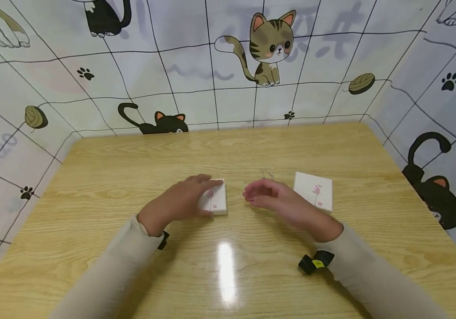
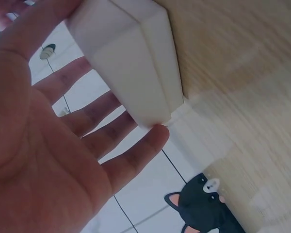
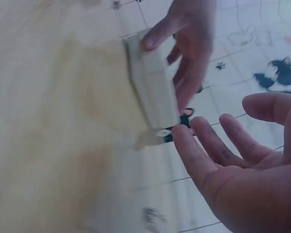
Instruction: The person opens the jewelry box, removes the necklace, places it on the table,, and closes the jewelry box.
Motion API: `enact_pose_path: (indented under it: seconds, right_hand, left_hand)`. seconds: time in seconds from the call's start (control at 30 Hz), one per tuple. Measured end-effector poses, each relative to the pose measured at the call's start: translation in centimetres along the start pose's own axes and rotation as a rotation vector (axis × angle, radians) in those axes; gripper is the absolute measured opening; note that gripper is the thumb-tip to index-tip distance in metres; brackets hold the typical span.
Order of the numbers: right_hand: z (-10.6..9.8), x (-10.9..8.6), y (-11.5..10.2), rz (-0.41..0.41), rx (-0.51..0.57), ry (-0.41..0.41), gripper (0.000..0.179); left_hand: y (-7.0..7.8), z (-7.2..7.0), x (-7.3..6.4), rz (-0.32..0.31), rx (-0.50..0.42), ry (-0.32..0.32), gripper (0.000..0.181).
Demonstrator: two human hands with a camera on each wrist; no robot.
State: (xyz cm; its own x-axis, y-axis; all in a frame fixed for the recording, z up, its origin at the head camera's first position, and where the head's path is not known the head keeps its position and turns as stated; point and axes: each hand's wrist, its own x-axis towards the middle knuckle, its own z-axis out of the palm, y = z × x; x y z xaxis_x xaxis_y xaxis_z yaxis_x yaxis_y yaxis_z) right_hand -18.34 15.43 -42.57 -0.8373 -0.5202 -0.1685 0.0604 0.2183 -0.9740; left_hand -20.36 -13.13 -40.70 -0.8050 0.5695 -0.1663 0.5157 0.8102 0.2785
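Resting on a small white box [image 1: 214,199] near the middle of the table [image 1: 104,177], the left hand [image 1: 180,199] lies over the box's left side with its fingers [image 1: 208,179] stretched along the far edge. In the left wrist view the fingers [image 2: 111,136] are nearly straight, their tips touching the box [image 2: 131,68] rather than wrapping it, so the hold looks like a light steadying touch, not a clench. The box bears a pink flower print on its lid and sits flat, its longer side running roughly toward the far edge of the table.

Just to the right of it, apart from it, the right hand [image 1: 279,199] hovers above the table, palm turned inward, fingers [image 3: 218,145] loosely curved and holding nothing. The box lies to the left of these fingers, and the left hand is plainly the nearer one, already in contact.

Farther right, close behind the right hand, a second white box [image 1: 313,190] with the same flower print lies flat toward the right edge of the table, untouched. A thin wire-like glint shows on the table behind the right hand; what it is cannot be told.
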Motion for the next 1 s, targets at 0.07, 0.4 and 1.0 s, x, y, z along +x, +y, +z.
enact_pose_path:
  seconds: [0.07, 0.4, 1.0]
  right_hand:
    - [-0.7, -0.8, -1.1, -0.025, -0.126, 0.029, 0.033]
    - [-6.9, -3.5, -1.5, 0.020, -0.713, 0.164, 0.056]
    - [-8.9, -5.9, 1.6, 0.072, -0.962, 0.138, 0.099]
  left_hand:
    - [-0.5, -0.2, 0.2, -0.003, 0.000, 0.000, 0.087]
    - [-2.4, -0.6, 1.1, -0.039, -0.021, 0.020, 0.084]
    - [-3.3, -0.9, 2.1, -0.047, -0.014, 0.093, 0.079]
